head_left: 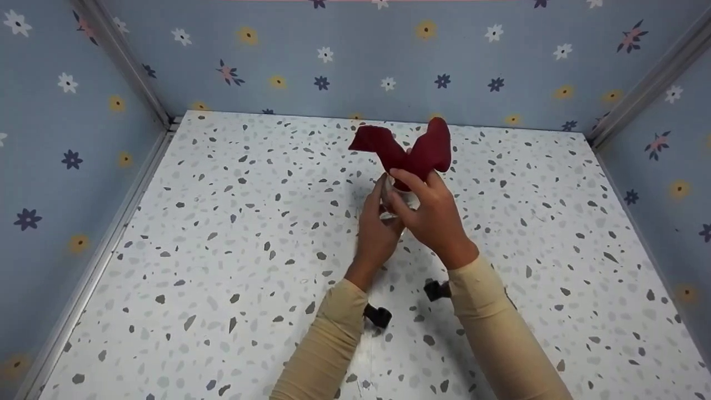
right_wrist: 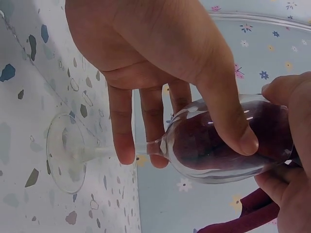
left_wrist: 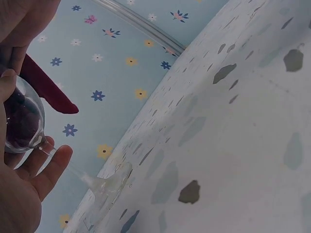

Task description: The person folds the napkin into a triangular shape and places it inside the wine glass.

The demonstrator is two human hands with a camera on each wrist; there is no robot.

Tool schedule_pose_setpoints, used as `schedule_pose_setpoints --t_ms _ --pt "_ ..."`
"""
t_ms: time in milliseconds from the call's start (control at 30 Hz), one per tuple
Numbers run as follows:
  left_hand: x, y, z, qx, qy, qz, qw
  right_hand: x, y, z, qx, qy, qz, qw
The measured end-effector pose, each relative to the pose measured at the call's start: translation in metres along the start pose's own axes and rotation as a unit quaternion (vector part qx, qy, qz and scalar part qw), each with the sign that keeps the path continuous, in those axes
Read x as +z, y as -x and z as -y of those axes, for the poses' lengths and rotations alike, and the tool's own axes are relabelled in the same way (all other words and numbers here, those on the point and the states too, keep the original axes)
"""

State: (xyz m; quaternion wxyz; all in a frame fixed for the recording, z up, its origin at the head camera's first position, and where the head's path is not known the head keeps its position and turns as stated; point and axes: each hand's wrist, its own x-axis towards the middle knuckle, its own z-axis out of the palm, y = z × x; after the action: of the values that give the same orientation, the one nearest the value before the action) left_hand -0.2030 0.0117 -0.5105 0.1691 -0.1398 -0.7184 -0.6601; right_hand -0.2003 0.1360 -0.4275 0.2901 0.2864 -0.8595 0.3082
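A clear wine glass [right_wrist: 209, 177] stands roughly upright between both hands, its round foot [right_wrist: 65, 153] overlapping the tabletop. Dark red cloth [head_left: 433, 147] fills much of the bowl, and two loose ends flare out above the rim. My left hand [head_left: 379, 233] holds the glass low, with the thumb on the bowl and fingers [left_wrist: 53, 170] by the top of the stem. Higher up, at the rim, my right hand [head_left: 436, 214] grips the cloth where it enters the glass. The part of the cloth under the right fingers is hidden.
The white speckled tabletop [head_left: 250, 250] spreads around the hands. Blue floral panels [head_left: 344, 61] with metal edging [head_left: 139, 72] enclose it at the back and both sides. Small black devices [head_left: 379, 316] stick out at both wrists, beside the beige sleeves [head_left: 328, 344].
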Motion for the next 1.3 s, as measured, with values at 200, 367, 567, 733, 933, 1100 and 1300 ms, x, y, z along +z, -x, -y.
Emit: schedule_pose_setpoints --t_ms 200,367,567,733,933,1100,1300 --pt "0.001 -0.001 0.0 -0.005 0.01 0.002 0.9999 0.0 0.003 -0.001 0.008 -0.015 -0.011 0.9998" --pt "0.001 -0.001 0.001 -0.003 0.012 -0.002 0.9999 0.001 0.005 -0.001 0.007 -0.015 -0.017 0.9997" --pt "0.002 -0.002 0.0 -0.033 0.006 -0.001 0.9994 0.002 0.008 -0.002 0.01 -0.024 -0.028 0.9993" --pt "0.002 -0.004 -0.004 -0.055 0.004 0.0 0.9985 0.003 0.01 -0.003 0.019 -0.023 -0.04 0.9988" --pt "0.002 -0.005 -0.005 -0.053 0.011 -0.007 0.9985 0.004 0.013 -0.006 0.018 -0.046 -0.054 0.9973" --pt "0.001 -0.003 -0.002 -0.037 0.015 -0.009 0.9992 0.005 0.016 -0.008 0.02 -0.06 -0.052 0.9966" --pt "0.0 0.0 -0.005 -0.032 0.021 -0.007 0.9993 0.006 0.02 -0.009 0.025 -0.057 -0.05 0.9968"
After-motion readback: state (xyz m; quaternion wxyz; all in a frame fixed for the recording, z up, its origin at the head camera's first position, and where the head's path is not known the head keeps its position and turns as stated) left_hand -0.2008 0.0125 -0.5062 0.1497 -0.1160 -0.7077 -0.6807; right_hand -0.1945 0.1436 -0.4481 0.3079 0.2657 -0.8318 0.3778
